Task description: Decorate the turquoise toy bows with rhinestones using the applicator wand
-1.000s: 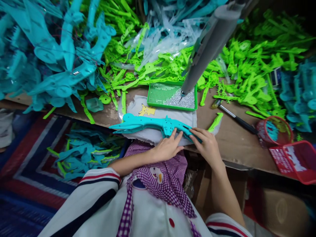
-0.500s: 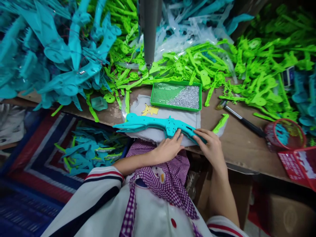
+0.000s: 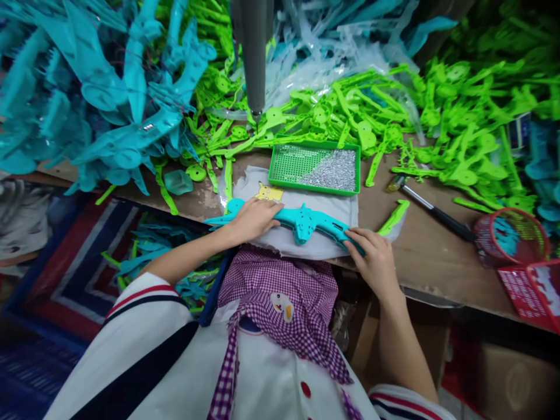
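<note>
Brown tabletop (image 3: 431, 256), soft pale cloth (image 3: 321, 247) — curved turquoise plastic piece (image 3: 305, 224) in the grip of left hand (image 3: 255, 220) and right hand (image 3: 373, 252)

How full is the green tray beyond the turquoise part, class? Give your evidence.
Partly filled: small silvery pieces are heaped toward the right of the green tray, while its green floor shows through toward the left.

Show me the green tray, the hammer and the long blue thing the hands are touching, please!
Green tray (image 3: 314, 188), head view: on its front rim.
Hammer (image 3: 443, 216), head view: on its black handle.
Long blue piece (image 3: 305, 224), head view: on the lump at its middle.
</note>
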